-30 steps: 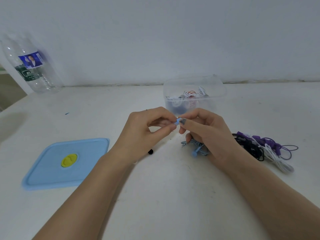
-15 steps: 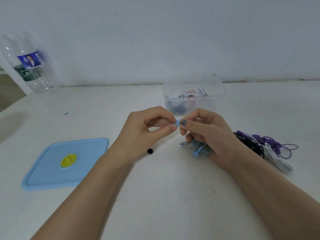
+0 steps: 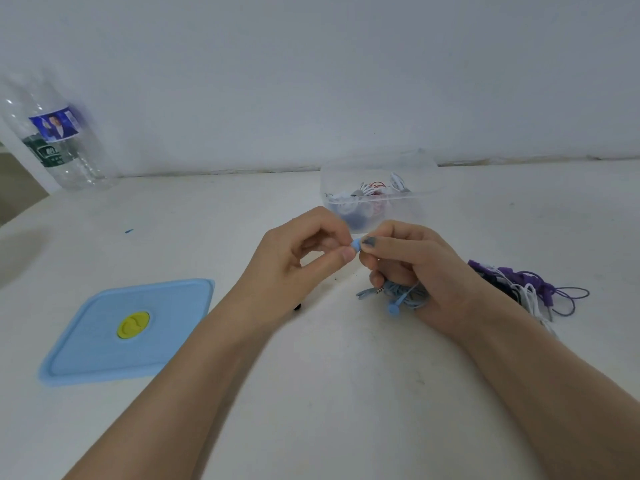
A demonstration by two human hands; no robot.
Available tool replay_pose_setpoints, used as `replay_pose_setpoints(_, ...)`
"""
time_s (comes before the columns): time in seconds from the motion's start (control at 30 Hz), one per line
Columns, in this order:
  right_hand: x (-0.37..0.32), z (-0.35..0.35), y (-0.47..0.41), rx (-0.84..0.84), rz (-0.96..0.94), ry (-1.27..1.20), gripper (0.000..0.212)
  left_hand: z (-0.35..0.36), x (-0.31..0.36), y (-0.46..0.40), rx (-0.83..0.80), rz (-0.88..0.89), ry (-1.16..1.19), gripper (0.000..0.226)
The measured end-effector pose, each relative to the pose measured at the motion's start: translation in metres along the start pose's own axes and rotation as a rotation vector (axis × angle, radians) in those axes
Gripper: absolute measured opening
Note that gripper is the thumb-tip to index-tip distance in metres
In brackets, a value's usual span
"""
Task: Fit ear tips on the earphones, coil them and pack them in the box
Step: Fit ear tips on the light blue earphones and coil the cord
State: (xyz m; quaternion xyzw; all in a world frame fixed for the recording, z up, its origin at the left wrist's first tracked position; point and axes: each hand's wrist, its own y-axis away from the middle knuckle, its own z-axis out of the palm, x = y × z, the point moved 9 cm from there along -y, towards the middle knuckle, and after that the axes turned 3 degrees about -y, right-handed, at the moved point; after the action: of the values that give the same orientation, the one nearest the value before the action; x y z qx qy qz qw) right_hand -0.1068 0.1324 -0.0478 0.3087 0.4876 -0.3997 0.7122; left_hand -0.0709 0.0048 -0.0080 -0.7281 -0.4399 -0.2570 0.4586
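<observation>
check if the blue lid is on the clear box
No, the blue lid lies flat on the table, far left of the open clear box.

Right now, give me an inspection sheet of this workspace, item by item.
Surface: white table, scuffed, small marks.
Job's things: blue earbud pinched between both hands; clear box behind, lid off, earphones inside; blue lid at left.
Clutter: small black piece by left wrist; plastic bottle far left.
Grips: left hand pinches the earbud; right hand pinches it and holds the blue cable.
Cables: purple, white and black earphone tangle at right.
Surroundings: plain white wall.
</observation>
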Motion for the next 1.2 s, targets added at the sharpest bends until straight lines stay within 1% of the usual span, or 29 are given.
replay_pose_setpoints(0.07,0.002,-0.001,-0.001,0.006,0.02,-0.047,0.02,0.002,0.008,0.001,0.037,0.083,-0.171,0.009)
replay_pose_setpoints(0.13,0.004,0.001,0.0,-0.007,0.044,-0.116,0.021,0.001,0.02,0.002,0.112,0.161,-0.318,0.006)
replay_pose_setpoints(0.23,0.007,0.012,0.003,-0.059,0.077,-0.228,0.016,-0.004,0.03,0.005,0.211,0.22,-0.397,0.005)
replay_pose_setpoints(0.3,0.008,0.016,0.004,-0.078,0.086,-0.294,0.019,-0.006,0.031,0.005,0.24,0.247,-0.37,0.005)
replay_pose_setpoints(0.4,0.008,0.017,0.004,-0.088,0.098,-0.351,0.022,-0.004,0.03,0.004,0.239,0.275,-0.293,0.007)
replay_pose_setpoints(0.47,0.009,0.019,0.005,-0.098,0.111,-0.361,0.023,-0.005,0.025,0.004,0.232,0.24,-0.179,0.004)
replay_pose_setpoints(0.53,0.01,0.02,0.006,-0.102,0.121,-0.382,0.02,-0.005,0.023,0.004,0.226,0.212,-0.096,0.009)
replay_pose_setpoints(0.6,0.01,0.02,0.006,-0.096,0.124,-0.393,0.017,-0.004,0.026,0.003,0.203,0.204,-0.074,0.012)
replay_pose_setpoints(0.77,0.011,0.02,0.006,-0.081,0.123,-0.372,0.019,-0.003,0.025,0.001,0.172,0.176,-0.036,0.01)
replay_pose_setpoints(0.87,0.011,0.022,0.006,-0.083,0.114,-0.341,0.016,-0.004,0.021,0.002,0.165,0.133,-0.059,0.013)
replay_pose_setpoints(1.0,0.012,0.025,0.007,-0.082,0.086,-0.317,0.013,-0.004,0.025,0.003,0.197,0.145,-0.144,0.018)
replay_pose_setpoints(1.13,0.012,0.03,0.007,-0.092,0.09,-0.328,0.016,-0.002,0.027,0.003,0.219,0.147,-0.166,0.003)
replay_pose_setpoints(1.2,0.013,0.03,0.007,-0.095,0.102,-0.321,0.024,-0.002,0.028,0.003,0.221,0.152,-0.196,0.004)
